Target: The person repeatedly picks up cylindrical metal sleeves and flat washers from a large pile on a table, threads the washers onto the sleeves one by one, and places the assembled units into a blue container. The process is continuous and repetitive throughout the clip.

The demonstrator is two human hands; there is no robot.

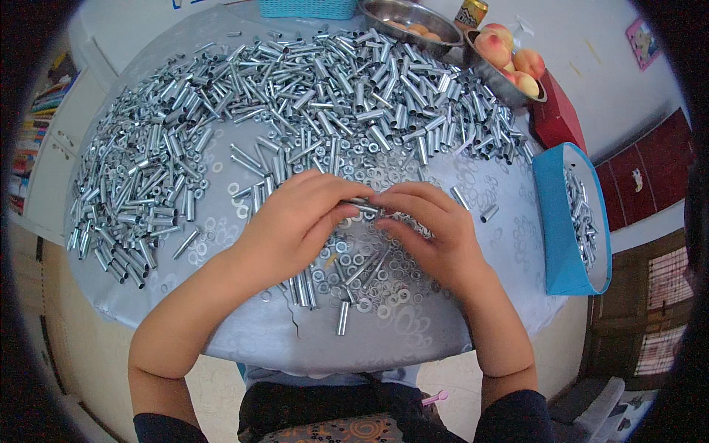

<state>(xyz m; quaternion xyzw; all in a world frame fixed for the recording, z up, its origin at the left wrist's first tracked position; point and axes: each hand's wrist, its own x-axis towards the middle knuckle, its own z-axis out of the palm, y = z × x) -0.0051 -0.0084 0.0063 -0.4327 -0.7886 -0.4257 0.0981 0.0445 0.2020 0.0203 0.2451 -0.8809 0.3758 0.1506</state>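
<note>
Over the middle of the table my two hands meet at a slim silver bolt (362, 206). My left hand (299, 221) pinches it between thumb and fingers. At its other end, the thumb and fingertips of my right hand (436, 232) close on it; any small part between them is hidden. Flat washers (384, 311) and thin rings lie scattered below the hands. A metal sleeve (343, 317) lies closest to me, and several more sleeves (303, 289) lie side by side by my left wrist.
A broad heap of bolts and sleeves (317, 81) curves across the far and left table. At right stands a blue box (557, 221) with metal parts inside. Far right are a bowl of peaches (509, 63), a metal bowl (391, 13), a can (471, 13) and a red box (557, 118).
</note>
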